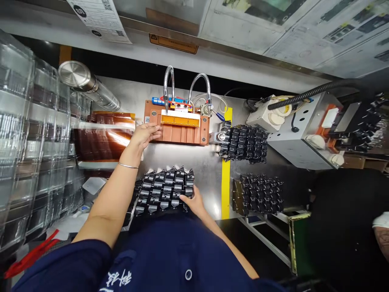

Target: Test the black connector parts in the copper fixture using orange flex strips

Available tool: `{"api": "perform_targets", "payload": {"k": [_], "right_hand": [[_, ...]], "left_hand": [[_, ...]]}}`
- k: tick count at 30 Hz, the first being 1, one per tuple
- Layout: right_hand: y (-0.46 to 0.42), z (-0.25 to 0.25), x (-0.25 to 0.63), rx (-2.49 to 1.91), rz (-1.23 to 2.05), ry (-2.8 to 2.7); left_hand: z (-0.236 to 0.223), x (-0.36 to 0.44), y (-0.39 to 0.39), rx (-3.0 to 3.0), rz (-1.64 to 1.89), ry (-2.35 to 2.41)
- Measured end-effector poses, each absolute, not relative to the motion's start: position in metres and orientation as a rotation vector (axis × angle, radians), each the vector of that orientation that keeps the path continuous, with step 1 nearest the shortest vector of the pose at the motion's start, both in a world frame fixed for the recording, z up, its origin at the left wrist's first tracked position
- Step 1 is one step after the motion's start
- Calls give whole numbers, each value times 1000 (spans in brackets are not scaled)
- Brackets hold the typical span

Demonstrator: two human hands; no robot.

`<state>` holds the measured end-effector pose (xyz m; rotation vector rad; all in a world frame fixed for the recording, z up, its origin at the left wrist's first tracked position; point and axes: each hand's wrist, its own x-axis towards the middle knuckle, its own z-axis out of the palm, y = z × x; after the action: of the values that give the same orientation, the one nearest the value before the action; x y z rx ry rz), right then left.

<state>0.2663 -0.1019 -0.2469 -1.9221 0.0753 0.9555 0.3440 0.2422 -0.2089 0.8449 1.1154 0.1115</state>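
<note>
My left hand (146, 136) reaches to the left end of a brown fixture (182, 136). Its fingers are stretched out against that end, and nothing shows clearly in them. An orange perforated strip (180, 120) lies along the fixture below a white bar. Close to my body sits a block of black plastic parts (165, 188) in tight rows. My right hand (194, 200) grips this block at its right edge, thumb over the parts and fingers along the side. Left of the fixture is a roll of amber film (105, 140), near my left wrist.
Stacked clear plastic trays (36, 142) and a steel flask (88, 83) stand at left. Two flexible metal hoses (200, 77) arch behind the fixture. Right of a yellow stripe (225, 178) are more black part blocks (258, 194) and a grey machine (300, 129). Another person's arm (381, 233) shows far right.
</note>
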Motion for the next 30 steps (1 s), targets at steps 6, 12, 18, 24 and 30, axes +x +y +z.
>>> {"api": "perform_targets", "payload": {"k": [6,12,18,24,30], "right_hand": [[-90,-211,319,-2170,644,-76],[13,-190,404,-2471,314,-1120],[53,-223,418,-2516,192,-1365],[37,-192,507,-2901,186,-1072],[34,-185,582,-3312,587,-904]], "left_hand": [[-195,304,219,1152,300,1156],[-196,298,177,1992,575,688],[-230,327,201,2567,360,372],[-254,352,225,2693,378,287],[-264,350,218,2646,389,340]]}}
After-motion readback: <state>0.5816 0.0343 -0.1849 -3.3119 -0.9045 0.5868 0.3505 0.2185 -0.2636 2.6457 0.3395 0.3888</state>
